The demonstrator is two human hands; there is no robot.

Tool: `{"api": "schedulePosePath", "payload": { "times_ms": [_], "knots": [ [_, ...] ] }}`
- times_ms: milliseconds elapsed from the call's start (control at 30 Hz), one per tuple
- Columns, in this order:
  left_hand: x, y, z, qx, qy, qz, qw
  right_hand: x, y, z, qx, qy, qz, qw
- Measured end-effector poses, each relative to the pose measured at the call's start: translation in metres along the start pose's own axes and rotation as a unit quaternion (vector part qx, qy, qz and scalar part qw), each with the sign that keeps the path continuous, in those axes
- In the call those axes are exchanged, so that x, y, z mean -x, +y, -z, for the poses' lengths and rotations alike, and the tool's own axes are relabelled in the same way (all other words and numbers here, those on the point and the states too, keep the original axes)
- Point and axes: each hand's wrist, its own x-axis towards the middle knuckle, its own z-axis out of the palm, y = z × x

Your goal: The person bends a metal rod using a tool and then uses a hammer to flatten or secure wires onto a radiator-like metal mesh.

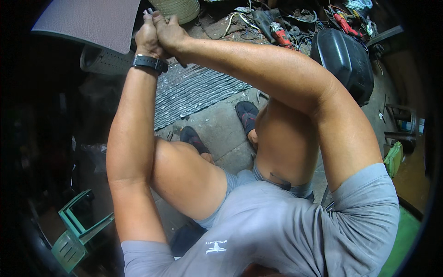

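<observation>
Near the upper-left rim, touching each other: left hand (pixel 148 40), dark-strapped watch (pixel 150 63) at its wrist, and right hand (pixel 170 34), at the end of an arm slanting across from the right. Fingers bunched, tips upward; impossible to say whether grasping anything between the palms. Just left of the fingers: grey-mauve panel (pixel 87 23), nearer to the left hand; contact or a slight gap, hard to judge. Long axis unreadable, upper part cut off by the view; lower edge sloping down toward the watch. In look: broad, matte, finely pebbled, slightly bowed. Beneath it, pale perforated bin (pixel 99 60), half in shadow. Just right of the fingertips, woven cream basket (pixel 180 10). Farther out: ridged grey mat (pixel 189 94) on the floor (pixel 221 117); well right, red power tool (pixel 280 34), then black case (pixel 341 60).
</observation>
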Motion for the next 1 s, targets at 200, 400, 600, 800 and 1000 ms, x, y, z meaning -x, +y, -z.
{"api": "schedulePosePath", "payload": {
  "times_ms": [200,400,600,800,1000],
  "knots": [
    [0.006,0.008,-0.013,0.007,0.156,-0.032,0.987,-0.016,0.012,-0.003,0.048,0.021,0.073,0.996],
    [0.029,0.013,0.056,-0.268,-0.003,0.043,0.962,-0.083,0.039,-0.002,0.185,-0.213,0.065,0.957],
    [0.153,-0.082,0.258,-0.741,-0.100,0.045,0.663,-0.161,0.187,0.197,0.745,-0.308,0.175,0.566],
    [0.291,-0.191,0.404,-0.709,0.101,0.190,0.671,-0.157,0.306,0.266,0.691,-0.277,0.108,0.659],
    [0.245,-0.268,0.358,-0.764,0.215,0.065,0.605,-0.174,0.343,0.275,0.729,-0.146,0.063,0.665]
  ]
}}
